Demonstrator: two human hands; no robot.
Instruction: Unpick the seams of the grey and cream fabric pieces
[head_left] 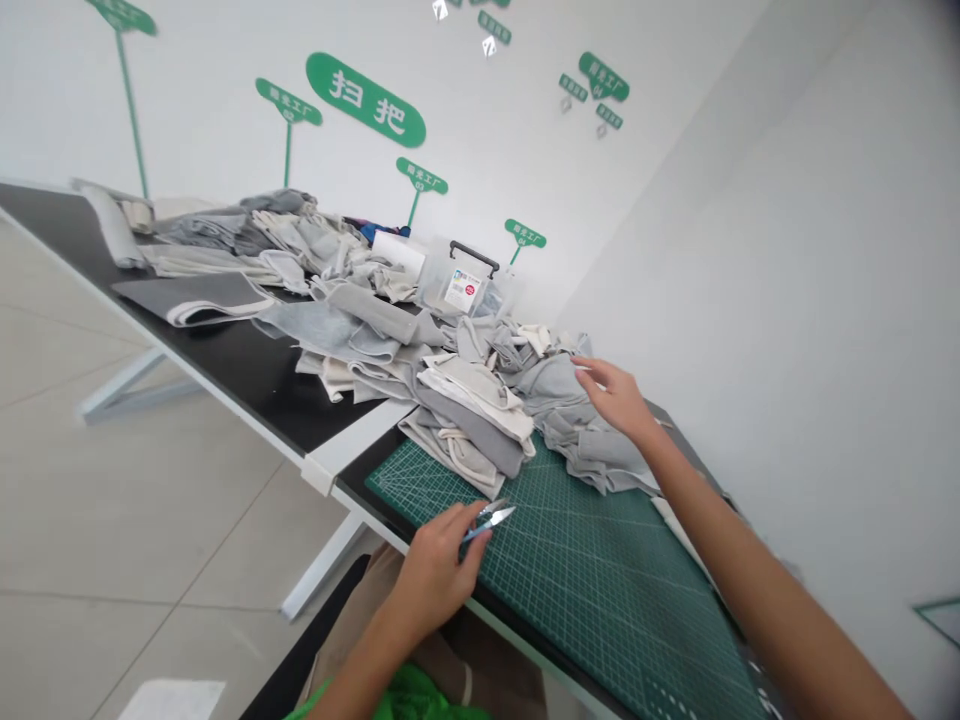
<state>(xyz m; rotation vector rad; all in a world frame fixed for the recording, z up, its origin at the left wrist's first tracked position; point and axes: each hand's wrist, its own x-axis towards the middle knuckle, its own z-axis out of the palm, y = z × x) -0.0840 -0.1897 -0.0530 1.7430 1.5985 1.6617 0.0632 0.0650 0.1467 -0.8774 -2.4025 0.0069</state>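
Near the table's front edge, my left hand (441, 562) is closed around a pair of thread snips (493, 518) with a blue handle. The pointed metal blades stick out to the right over the green cutting mat (585, 560). My right hand (613, 398) reaches over a heap of grey cloth pieces (559, 400), fingers stretched out and thumb apart. Whether its fingertips touch the cloth I cannot tell. Between the hands and a little farther back lies a stack of folded grey and white cloth (476, 410), partly on the mat.
More grey and cream cloth (315, 240) is piled along the black table (262, 385) to the left. A clear plastic box (442, 285) with a dark handle stands behind the heaps, near the white wall (465, 90). Green signs (366, 98) are on the wall.
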